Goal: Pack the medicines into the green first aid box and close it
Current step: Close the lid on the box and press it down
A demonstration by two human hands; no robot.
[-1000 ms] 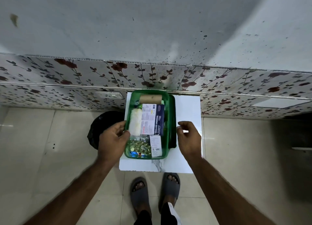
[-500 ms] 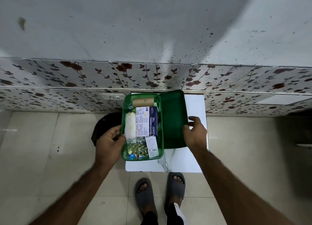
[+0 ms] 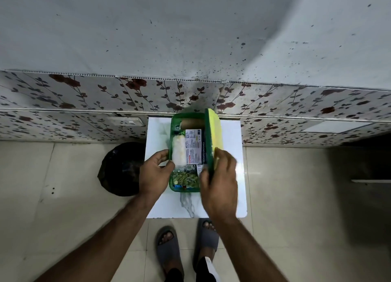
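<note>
Both bare forearms reach forward from the bottom of the view, converging toward the middle. The left hand (image 3: 153, 175) is curled, thumb forward, its fingers (image 3: 161, 155) bent against the left wall of the green plastic first aid box (image 3: 171, 133). The right hand (image 3: 220, 182), back upward, grips the edge of the box's upright green lid (image 3: 208, 138).

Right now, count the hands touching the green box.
2. The left hand grips the green box's left wall; the right hand holds the raised lid on its right side.
</note>
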